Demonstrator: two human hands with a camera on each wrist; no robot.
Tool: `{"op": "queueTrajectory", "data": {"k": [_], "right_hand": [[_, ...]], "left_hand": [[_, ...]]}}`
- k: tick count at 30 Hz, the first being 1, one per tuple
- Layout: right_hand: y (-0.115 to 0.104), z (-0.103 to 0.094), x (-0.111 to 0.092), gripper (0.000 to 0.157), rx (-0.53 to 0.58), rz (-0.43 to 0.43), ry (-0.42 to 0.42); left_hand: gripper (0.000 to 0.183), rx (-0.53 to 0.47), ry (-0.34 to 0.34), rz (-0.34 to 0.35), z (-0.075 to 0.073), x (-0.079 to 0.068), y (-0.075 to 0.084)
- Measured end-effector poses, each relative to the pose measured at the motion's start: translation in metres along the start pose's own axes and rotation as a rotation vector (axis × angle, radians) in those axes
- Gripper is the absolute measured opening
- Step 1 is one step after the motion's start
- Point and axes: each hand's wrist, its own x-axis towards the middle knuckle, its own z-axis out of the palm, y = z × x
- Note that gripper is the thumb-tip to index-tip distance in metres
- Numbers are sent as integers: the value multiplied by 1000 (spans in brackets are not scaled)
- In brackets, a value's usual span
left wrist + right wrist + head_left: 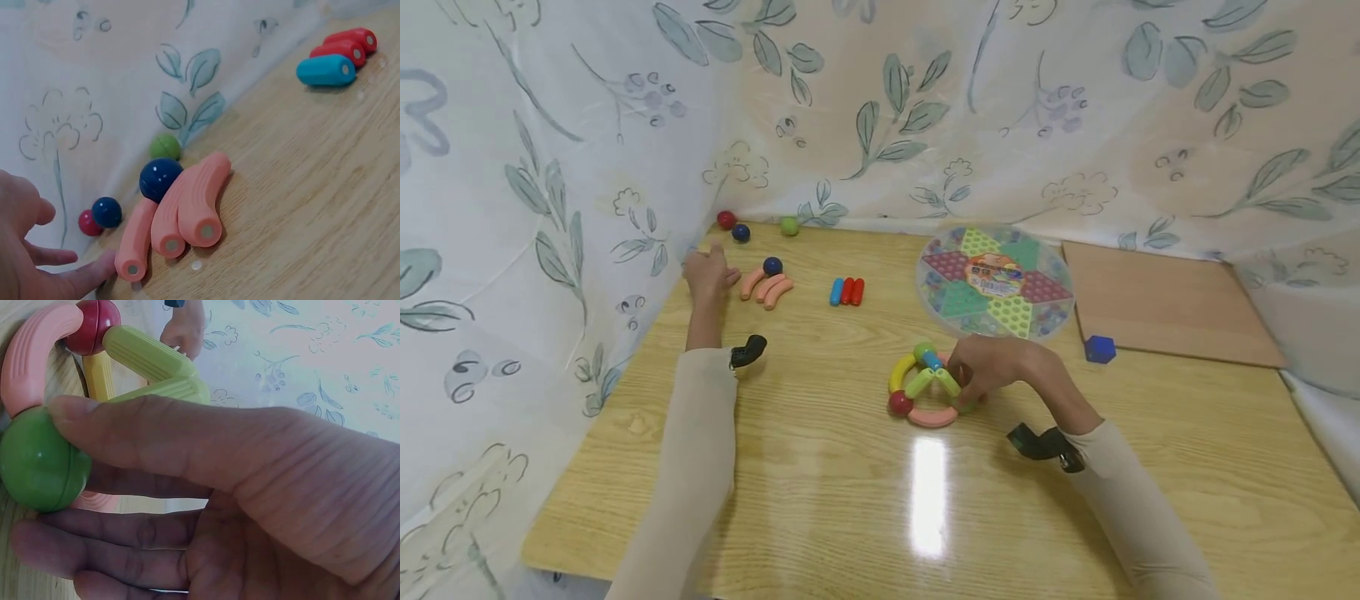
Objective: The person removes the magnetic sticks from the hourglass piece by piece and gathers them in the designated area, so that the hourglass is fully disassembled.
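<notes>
Frame [936, 375] sat mid-table [820, 467], roughly round, so no long axis. Its near pink rod [933, 417] ran left-right, bowed toward the near edge; yellow rod [898, 372] ran near-far, bowed toward the left edge. Two light green rods [920, 383] met at an apex, blue rod [932, 360] slanting in from the far side. Right hand [992, 362] gripped the frame's green ball [44, 459], thumb on one side, fingers on the other.

Left hand [706, 271] was by the far left corner, fingers extended, nothing gripped. One fingertip was at the leftmost of three pink rods [135, 240]; contact, can't tell. Those three slanted lengthwise, far ends rightward, dark blue ball [161, 179] at the far ends.
</notes>
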Motion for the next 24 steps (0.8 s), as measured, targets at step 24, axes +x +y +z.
{"op": "queueTrajectory", "data": {"k": [24], "right_hand": [[1, -1, -1, 15, 27, 6, -6]], "left_hand": [[49, 443, -96, 309, 11, -54, 3]]}}
